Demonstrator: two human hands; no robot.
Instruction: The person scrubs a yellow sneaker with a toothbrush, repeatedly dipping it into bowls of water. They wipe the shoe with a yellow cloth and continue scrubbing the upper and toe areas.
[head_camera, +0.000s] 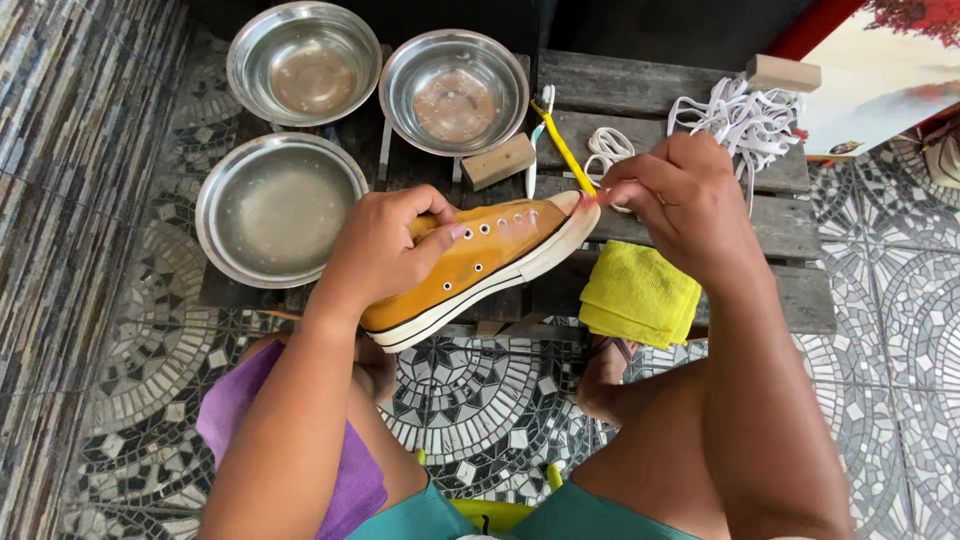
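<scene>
Head view: mid-frame, the left hand (385, 250) clamps the mustard sneaker (480, 265) by its heel over the wooden bench (700, 210). Its long axis runs rightward to the toe, where the right hand (680, 200) pinches, fingertips together.

Left hand (385, 250) is gripping a mustard sneaker (480, 265) over the counter's (700, 100) front edge, right hand (685, 200) is pinching its toe.

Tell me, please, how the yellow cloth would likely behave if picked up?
The yellow cloth lies folded and soft-looking, so it would probably droop and unfold. It seems light. It overhangs the table edge, so a push might drop it.
</scene>
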